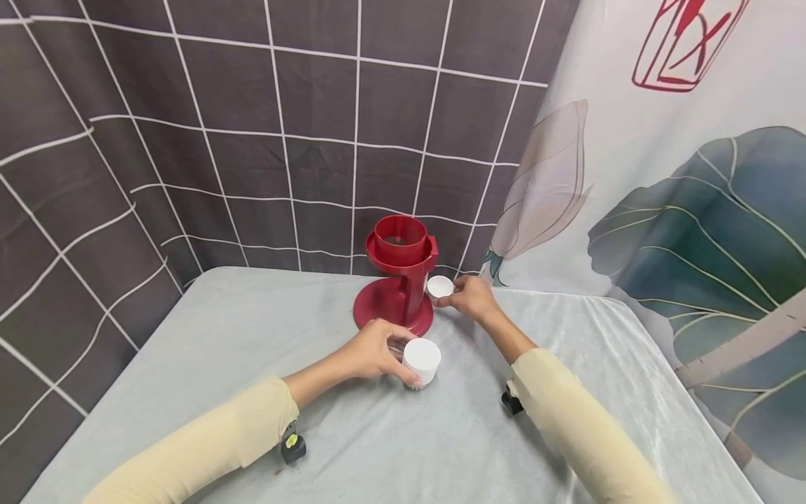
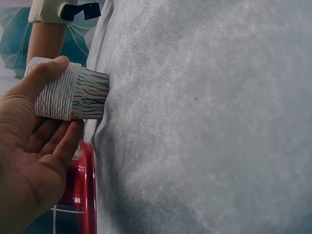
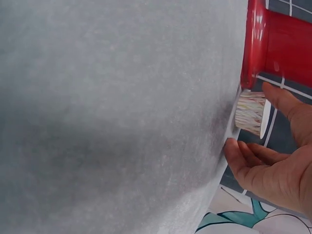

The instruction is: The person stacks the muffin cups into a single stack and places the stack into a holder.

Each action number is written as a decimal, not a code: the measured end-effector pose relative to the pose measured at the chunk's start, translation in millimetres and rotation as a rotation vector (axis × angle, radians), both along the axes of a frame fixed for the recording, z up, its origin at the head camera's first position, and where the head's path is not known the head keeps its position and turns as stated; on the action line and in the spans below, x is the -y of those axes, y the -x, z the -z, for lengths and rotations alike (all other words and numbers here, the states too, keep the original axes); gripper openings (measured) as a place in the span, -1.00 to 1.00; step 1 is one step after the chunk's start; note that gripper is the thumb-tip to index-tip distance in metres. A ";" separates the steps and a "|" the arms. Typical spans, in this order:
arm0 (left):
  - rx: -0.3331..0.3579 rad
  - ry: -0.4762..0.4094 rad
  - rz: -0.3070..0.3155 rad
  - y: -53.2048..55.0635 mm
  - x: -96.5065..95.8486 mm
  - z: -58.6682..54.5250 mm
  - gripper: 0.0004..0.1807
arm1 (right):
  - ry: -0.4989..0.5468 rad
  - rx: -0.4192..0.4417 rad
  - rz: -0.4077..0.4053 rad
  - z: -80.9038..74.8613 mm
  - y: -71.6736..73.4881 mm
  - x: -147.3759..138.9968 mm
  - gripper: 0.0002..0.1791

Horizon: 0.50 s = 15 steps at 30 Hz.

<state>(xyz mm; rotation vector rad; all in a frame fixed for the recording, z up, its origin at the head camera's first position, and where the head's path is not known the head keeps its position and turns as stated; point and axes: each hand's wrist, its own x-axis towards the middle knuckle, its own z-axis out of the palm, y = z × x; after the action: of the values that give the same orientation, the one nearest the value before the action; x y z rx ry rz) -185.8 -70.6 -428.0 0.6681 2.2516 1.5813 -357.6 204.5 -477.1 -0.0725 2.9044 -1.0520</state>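
Note:
My left hand [image 1: 378, 353] grips a stack of nested paper cups [image 1: 422, 358]. In the left wrist view the thumb lies across the white ridged rims of the stack [image 2: 56, 92], and the lowest cup's colourful streaked side points down at the cloth. My right hand [image 1: 471, 297] is at a single short paper cup [image 1: 440, 287] beside the red stand. The right wrist view shows its thumb near the rim of the cup [image 3: 252, 113] and the other fingers spread below, with a gap between. A red stand [image 1: 412, 297] with a ring-shaped holder on top rises behind both hands.
A pale grey cloth [image 1: 252, 329] covers the table. Behind it hangs a dark curtain [image 1: 315, 168] with a white grid, and to the right a white curtain [image 1: 567, 238] with leaf drawings. The stand's round base [image 1: 371, 304] sits close to the back edge.

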 end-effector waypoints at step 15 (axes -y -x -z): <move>0.007 -0.002 0.004 -2.2 -0.4 -4.1 -0.40 | 0.027 -0.032 -0.026 -53.7 -49.4 26.4 -0.40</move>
<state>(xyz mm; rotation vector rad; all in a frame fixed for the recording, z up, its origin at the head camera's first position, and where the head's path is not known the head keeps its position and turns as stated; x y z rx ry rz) -183.7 -70.2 -423.9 0.6656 2.2428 1.5817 -308.2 178.2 -423.3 -0.1291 2.9095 -1.0965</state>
